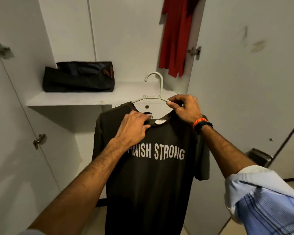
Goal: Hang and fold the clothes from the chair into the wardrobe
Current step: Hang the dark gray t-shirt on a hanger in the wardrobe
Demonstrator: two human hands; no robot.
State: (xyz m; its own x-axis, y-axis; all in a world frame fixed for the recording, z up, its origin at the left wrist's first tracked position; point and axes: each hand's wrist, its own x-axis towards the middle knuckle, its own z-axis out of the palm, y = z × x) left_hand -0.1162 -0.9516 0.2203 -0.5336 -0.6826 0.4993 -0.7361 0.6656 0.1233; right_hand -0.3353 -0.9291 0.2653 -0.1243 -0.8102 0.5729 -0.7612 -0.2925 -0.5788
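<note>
A dark olive T-shirt printed "FINISH STRONG" hangs in front of me inside the open wardrobe. A pale grey plastic hanger sticks out of its neck, hook upward, its left arm under the shirt's shoulder. My right hand pinches the hanger's right arm between thumb and fingers, just above the shirt's right shoulder. My left hand grips the front of the collar with curled fingers. The hanger's lower part is hidden by the shirt and my hands.
A white shelf carries a folded dark garment at the left. A red garment hangs at the upper right. Wardrobe doors stand open on both sides. A drawer front with a keyhole sits behind the hanger.
</note>
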